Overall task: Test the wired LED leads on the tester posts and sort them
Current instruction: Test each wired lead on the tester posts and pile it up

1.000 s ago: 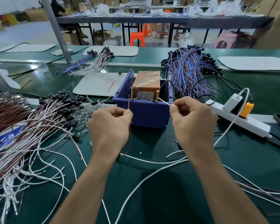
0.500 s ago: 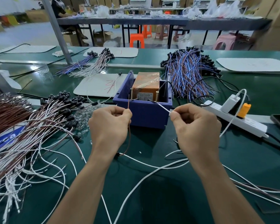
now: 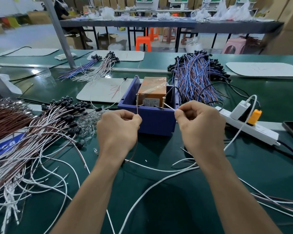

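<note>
**Item:** one wired LED lead in two strands, brown wire [image 3: 137, 110] and white wire [image 3: 169, 106].

**Location:** at the tester [image 3: 152, 90], an orange unit seated in a blue tray [image 3: 149, 123]. The slack trails over the green bench [image 3: 159, 196] between the forearms.

**Handling (judged):** very light and limp along its length, with thin, slick insulation and tips that would bend easily. It is best taken close behind the tip, so the short free end stays stiff enough to aim.

**Left hand** [image 3: 118, 130]: thumb and forefinger pinch the brown wire just below its tip, which stands against the left post [image 3: 137, 98]. The other fingers are curled in.

**Right hand** [image 3: 200, 127]: thumb and forefinger pinch the white wire, its tip angled to the right post [image 3: 163, 102]. Contact is too fine to confirm.

**Nearby:** a heap of white-and-brown leads [image 3: 41, 132] lies to the left, and a blue-and-brown bundle [image 3: 196, 81] behind the tray.
</note>
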### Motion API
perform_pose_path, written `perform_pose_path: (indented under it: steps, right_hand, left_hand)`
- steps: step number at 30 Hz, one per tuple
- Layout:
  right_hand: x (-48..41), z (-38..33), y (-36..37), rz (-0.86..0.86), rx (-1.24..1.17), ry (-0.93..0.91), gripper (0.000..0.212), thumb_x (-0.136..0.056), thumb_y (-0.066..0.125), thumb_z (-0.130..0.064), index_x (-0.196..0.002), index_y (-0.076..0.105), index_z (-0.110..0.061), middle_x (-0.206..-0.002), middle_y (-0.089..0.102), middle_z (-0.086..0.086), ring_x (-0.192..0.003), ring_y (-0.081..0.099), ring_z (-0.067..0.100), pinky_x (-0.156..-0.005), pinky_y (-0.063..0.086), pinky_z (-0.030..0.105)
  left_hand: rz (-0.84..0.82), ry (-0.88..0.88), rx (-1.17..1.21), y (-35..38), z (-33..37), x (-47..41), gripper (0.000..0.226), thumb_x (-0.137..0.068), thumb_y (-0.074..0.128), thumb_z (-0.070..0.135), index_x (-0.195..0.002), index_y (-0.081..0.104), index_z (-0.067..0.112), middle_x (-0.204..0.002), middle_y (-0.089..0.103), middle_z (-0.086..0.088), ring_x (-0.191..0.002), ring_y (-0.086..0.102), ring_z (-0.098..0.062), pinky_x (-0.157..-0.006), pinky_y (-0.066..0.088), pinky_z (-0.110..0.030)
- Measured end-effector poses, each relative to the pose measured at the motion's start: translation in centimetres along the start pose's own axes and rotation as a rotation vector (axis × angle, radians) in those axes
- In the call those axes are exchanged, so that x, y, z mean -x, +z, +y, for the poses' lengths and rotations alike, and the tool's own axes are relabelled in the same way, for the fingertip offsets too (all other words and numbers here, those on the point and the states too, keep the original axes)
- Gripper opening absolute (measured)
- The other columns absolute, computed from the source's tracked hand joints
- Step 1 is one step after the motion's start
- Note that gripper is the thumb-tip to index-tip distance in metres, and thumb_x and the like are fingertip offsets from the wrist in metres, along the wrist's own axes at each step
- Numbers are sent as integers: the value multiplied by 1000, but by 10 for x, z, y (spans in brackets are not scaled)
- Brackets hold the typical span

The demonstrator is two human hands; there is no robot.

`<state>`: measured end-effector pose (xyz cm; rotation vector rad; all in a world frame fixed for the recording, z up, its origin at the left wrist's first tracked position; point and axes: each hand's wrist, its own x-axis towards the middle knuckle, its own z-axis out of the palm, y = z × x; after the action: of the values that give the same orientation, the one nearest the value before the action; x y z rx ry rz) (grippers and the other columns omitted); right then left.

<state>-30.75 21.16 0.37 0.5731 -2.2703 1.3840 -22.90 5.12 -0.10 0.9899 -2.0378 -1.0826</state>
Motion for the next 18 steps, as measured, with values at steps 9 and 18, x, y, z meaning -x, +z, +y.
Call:
perform_pose_path:
  steps: [9, 18]
  right_hand:
    - [20, -3, -13, -30, -73, 43, 12, -84, 79, -23, -74, 73, -26, -63, 68, -19, -57, 63, 3, -55, 46, 14]
    - [38, -14, -30, -613, -874, 456, 22, -76, 72, -14, -97, 79, -15, -77, 71, -1, -59, 51, 4, -55, 36, 16]
  left_hand:
    - [-22, 18, 48, -18, 0, 14, 9, -76, 74, 34, -68, 76, 38, -56, 69, 17, -54, 67, -1, -65, 56, -26]
    - [-401, 278, 268, -27, 36, 54, 3, -77, 79, 32, -75, 80, 34, -64, 74, 4, -57, 71, -13, -62, 61, -33]
